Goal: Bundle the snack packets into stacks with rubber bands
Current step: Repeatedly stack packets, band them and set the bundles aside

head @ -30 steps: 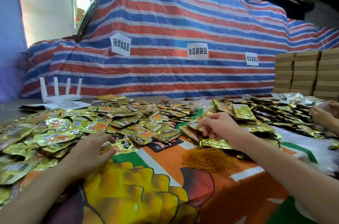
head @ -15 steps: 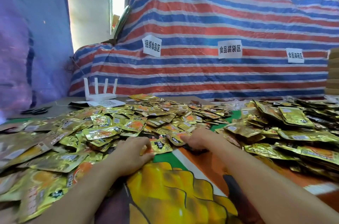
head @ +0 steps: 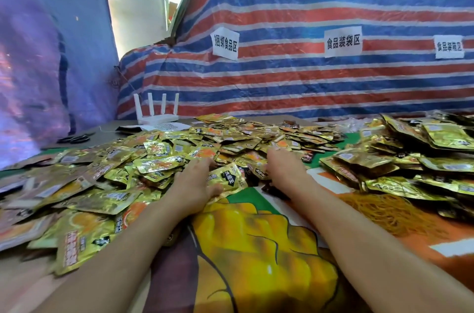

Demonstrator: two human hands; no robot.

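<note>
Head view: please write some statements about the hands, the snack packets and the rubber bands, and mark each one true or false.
1. The left hand and the right hand both rest on the pile of snack packets. True.
2. The heap of rubber bands lies to the left of the left hand. False: it lies to the right of the right hand.
3. A white router with four antennas stands behind the packets. True.
4. The right hand is lifting rubber bands from the heap. False: it is among the packets, apart from the heap.
</note>
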